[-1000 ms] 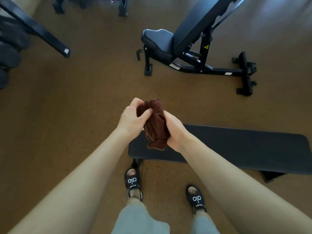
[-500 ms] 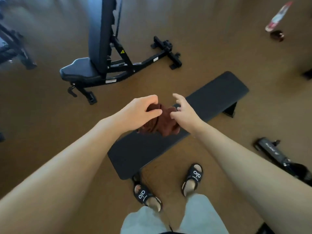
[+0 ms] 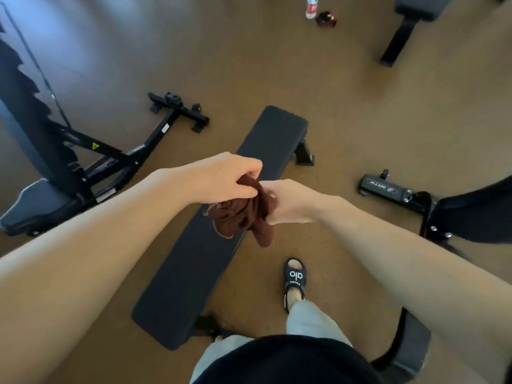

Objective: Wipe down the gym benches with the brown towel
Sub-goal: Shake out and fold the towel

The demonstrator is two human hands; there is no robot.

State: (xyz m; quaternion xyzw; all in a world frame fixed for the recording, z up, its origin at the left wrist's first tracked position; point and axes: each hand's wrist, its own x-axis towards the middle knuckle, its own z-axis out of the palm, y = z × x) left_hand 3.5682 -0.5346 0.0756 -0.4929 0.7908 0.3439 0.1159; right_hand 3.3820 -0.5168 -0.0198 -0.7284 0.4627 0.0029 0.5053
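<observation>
Lettering is sparse here. The black slide sandal (image 3: 295,281) on the one foot in full view reads "alo" in white across its strap, with a smaller line beneath too tiny to make out. A yellow warning triangle (image 3: 95,146) sits on the frame of the adjustable incline bench (image 3: 41,151) at the left, along with a few pale stickers whose print is unreadable. The black base plate (image 3: 383,187) at the right carries a white logo and a word seen upside down, not legible. At the top edge stands a bottle (image 3: 312,5) with a red and white label, blurred, just beside a small dark red object (image 3: 326,18).

The brown towel (image 3: 243,214) is bunched up and held in the air above the middle of the flat bench (image 3: 194,273), whose black pad runs diagonally across the brown floor (image 3: 360,120). The left hand (image 3: 224,178) pinches the top of the cloth from above with curled fingers and thumb. The right hand (image 3: 291,202) grips its right side, fingers wrapped into the folds. A loose end hangs below the hands. Another dark bench (image 3: 415,9) stands at the top right.
</observation>
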